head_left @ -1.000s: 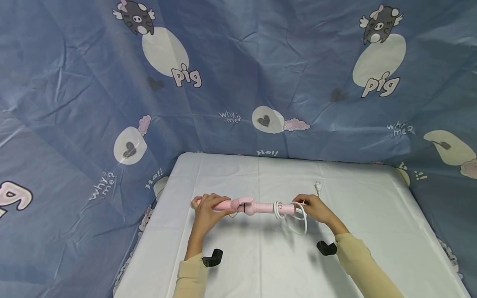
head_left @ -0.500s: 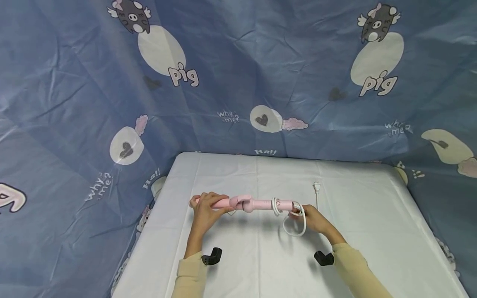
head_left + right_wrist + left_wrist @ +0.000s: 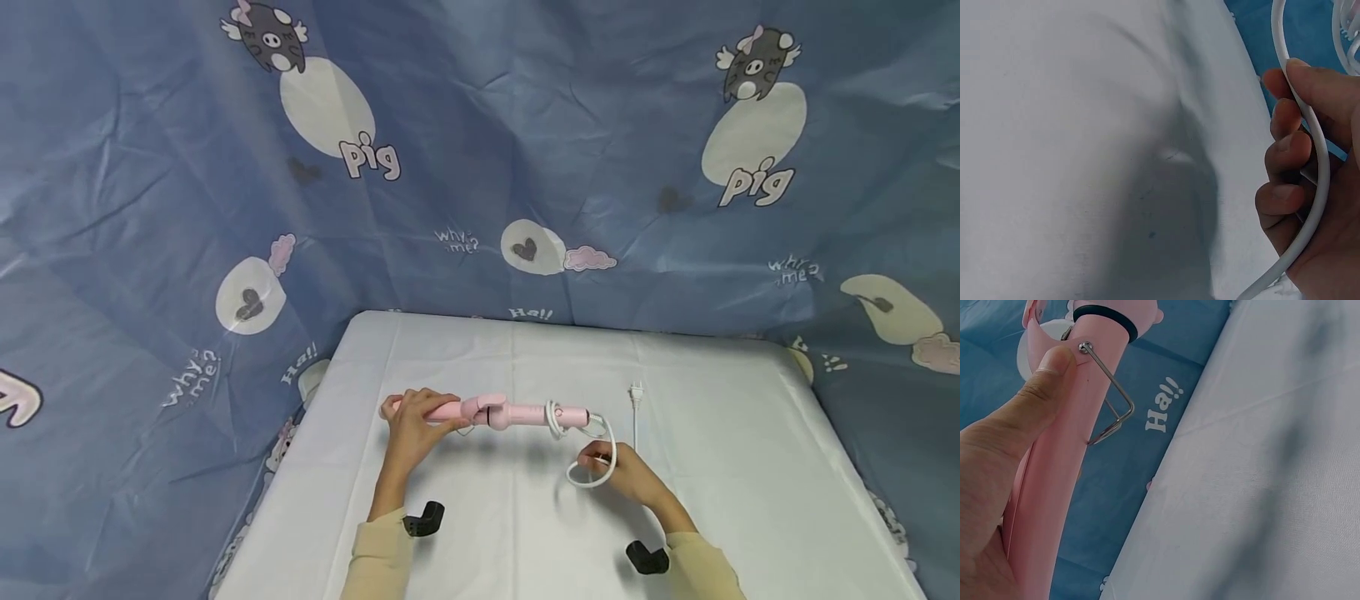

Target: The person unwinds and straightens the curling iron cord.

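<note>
The left hand grips the barrel of a pink curling iron, thumb tip just beside the wire stand. From that hand the iron stretches toward the person's right, above the white tabletop, cord looped round its handle. Nearer the person than the handle's end, the right hand pinches the white cord between thumb and forefinger. Beyond this hand lies the plug.

Above the table, the curling iron is left of the plug beyond the right hand.
</note>
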`<state>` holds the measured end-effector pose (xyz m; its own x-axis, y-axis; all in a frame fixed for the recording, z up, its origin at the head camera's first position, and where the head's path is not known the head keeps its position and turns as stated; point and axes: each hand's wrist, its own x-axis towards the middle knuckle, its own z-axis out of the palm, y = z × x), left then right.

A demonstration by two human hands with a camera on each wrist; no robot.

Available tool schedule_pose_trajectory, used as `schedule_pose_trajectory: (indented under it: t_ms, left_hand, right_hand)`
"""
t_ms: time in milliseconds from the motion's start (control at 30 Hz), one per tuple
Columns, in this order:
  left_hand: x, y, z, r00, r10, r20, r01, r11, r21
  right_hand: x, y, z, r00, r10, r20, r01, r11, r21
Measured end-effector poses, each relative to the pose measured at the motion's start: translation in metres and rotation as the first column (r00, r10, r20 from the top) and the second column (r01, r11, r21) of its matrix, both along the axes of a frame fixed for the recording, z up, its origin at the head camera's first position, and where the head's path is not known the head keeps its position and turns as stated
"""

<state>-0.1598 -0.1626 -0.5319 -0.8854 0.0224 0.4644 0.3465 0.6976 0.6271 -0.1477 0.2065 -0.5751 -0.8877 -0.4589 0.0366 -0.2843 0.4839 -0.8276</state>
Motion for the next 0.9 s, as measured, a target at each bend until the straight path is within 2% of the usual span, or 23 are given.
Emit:
schedule_pose_trajectory:
  t_ms: [167, 467, 667, 900]
  left_hand:
    - [0.0, 0.0, 0.002, 1.0, -0.003, -0.005, 0.003, 1.0, -0.012]
    - [0.013, -0.002, -0.006, 1.0, 0.023, 0.008, -0.023, 1.0, -0.01]
    - [0.013, -0.003, -0.008, 0.999, 0.034, -0.024, -0.034, 0.999, -0.001]
    - [0.005, -0.001, -0.003, 0.998, 0.035, -0.057, -0.036, 0.999, -0.014]
  right_hand:
    - [0.012, -0.002, -0.002, 0.999, 0.0, 0.036, 0.002, 0.998, -0.068]
    - [0.033, -0.007, 0.001, 0.982, 0.025, 0.188, -0.002, 0.993, -0.121]
    - [0.036, -0.008, 0.006, 0.983, 0.091, 0.157, -0.067, 0.986, -0.154]
    - [0.037, -0.008, 0.019, 0.987, 0.125, 0.104, -0.111, 0.986, -0.124]
